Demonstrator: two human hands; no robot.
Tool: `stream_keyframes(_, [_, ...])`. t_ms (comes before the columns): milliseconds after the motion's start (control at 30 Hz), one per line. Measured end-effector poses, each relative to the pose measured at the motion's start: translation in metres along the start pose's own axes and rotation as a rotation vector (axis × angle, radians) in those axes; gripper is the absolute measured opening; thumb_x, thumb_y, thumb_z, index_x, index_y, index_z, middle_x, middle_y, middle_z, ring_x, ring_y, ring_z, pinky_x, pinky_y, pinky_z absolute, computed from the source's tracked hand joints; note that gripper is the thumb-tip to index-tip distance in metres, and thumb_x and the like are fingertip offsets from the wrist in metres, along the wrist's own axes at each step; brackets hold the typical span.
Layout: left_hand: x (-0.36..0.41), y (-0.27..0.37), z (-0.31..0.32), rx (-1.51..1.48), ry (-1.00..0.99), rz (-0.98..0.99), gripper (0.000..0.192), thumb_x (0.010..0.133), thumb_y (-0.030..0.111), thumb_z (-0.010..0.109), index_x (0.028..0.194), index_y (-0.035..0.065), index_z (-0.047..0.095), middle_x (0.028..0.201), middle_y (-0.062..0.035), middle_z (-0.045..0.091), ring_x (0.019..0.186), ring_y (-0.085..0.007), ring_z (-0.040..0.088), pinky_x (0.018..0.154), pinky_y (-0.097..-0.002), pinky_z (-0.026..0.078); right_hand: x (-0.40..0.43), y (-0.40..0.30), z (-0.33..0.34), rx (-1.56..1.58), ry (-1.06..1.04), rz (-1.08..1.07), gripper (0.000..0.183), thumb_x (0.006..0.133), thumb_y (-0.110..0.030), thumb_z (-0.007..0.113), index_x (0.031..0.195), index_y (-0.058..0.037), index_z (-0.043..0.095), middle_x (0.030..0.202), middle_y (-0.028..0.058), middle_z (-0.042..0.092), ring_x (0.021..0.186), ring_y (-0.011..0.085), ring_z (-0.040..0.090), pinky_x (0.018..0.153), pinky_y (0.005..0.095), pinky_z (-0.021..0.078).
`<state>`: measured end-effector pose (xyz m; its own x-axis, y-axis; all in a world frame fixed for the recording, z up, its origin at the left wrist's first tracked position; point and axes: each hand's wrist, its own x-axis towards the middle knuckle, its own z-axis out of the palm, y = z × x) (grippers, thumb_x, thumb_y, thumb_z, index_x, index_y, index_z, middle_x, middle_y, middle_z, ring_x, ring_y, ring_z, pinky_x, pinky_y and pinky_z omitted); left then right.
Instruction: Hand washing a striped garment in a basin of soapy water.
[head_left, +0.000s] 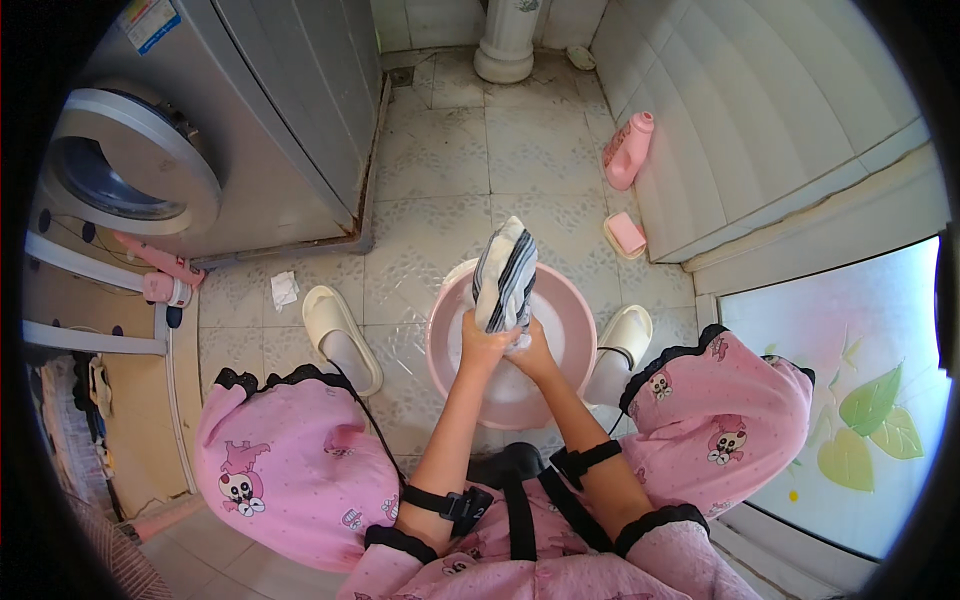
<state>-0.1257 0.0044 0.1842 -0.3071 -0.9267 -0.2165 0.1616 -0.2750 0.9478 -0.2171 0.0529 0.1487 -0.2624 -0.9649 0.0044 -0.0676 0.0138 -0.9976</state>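
A bunched, striped cloth (506, 277) in white, grey and dark blue stands up between my two hands. My left hand (484, 341) grips its lower end from the left, fingers closed. Against it on the right, my right hand (534, 349) is closed on the same end, with a bit of suds between the hands. Both hands are over a round pink plastic basin (581, 330), which holds whitish, soapy water (510, 394). The fingertips are mostly hidden behind the cloth and the hands.
The basin stands on floor tiles between my slippered feet. A pink soap bar (625, 231) in a dish and a pink detergent bottle (628, 154) are by the right wall. A front-loading washing machine (277, 150) with its door open stands left; crumpled paper (284, 290) lies near the left slipper (334, 330).
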Motion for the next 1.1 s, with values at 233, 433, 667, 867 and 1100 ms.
stream_keyframes(233, [0.004, -0.023, -0.005, 0.286, 0.068, -0.050, 0.042, 0.055, 0.008, 0.074, 0.091, -0.0039, 0.056, 0.085, -0.0131, 0.062, 0.077, -0.0211, 0.060, 0.068, -0.0305, 0.047, -0.004, 0.034, -0.002, -0.210, 0.003, -0.045, 0.060, 0.061, -0.015, 0.070, 0.114, 0.0007, 0.046, 0.105, 0.0133, 0.058, 0.096, 0.0195, 0.056, 0.083, 0.0313, 0.0431])
stream_keyframes(433, [0.008, -0.006, -0.013, 0.276, -0.300, -0.108, 0.060, 0.061, 0.018, 0.074, 0.109, -0.0048, 0.048, 0.102, -0.0159, 0.057, 0.094, -0.0228, 0.056, 0.079, -0.0315, 0.044, -0.008, 0.022, -0.002, -0.013, 0.139, 0.043, 0.050, 0.061, -0.016, 0.070, 0.104, 0.0023, 0.054, 0.097, 0.0126, 0.061, 0.090, 0.0203, 0.058, 0.079, 0.0317, 0.0446])
stream_keyframes(667, [0.002, -0.011, -0.031, 0.336, -0.593, -0.204, 0.080, 0.065, 0.031, 0.074, 0.126, -0.0008, 0.034, 0.120, -0.0138, 0.046, 0.110, -0.0232, 0.044, 0.094, -0.0310, 0.034, 0.002, -0.024, -0.006, 0.184, 0.174, 0.217, 0.045, 0.055, -0.007, 0.071, 0.096, 0.0032, 0.056, 0.087, 0.0089, 0.061, 0.080, 0.0182, 0.057, 0.073, 0.0299, 0.0455])
stream_keyframes(867, [0.008, 0.007, -0.026, 0.442, -0.802, -0.313, 0.073, 0.060, 0.026, 0.077, 0.120, 0.0021, 0.043, 0.115, -0.0107, 0.051, 0.105, -0.0205, 0.047, 0.091, -0.0299, 0.037, 0.004, -0.023, -0.007, 0.210, 0.188, 0.252, 0.055, 0.056, -0.011, 0.076, 0.104, 0.0017, 0.052, 0.098, 0.0085, 0.058, 0.089, 0.0185, 0.055, 0.078, 0.0294, 0.0434])
stream_keyframes(1100, [-0.002, -0.038, -0.032, 0.320, -0.602, -0.222, 0.064, 0.059, 0.019, 0.077, 0.115, 0.0040, 0.048, 0.109, -0.0095, 0.055, 0.098, -0.0187, 0.053, 0.082, -0.0299, 0.042, 0.007, -0.050, 0.003, 0.067, 0.066, 0.102, 0.060, 0.056, -0.013, 0.078, 0.107, 0.0015, 0.050, 0.100, 0.0096, 0.058, 0.090, 0.0185, 0.055, 0.079, 0.0295, 0.0436])
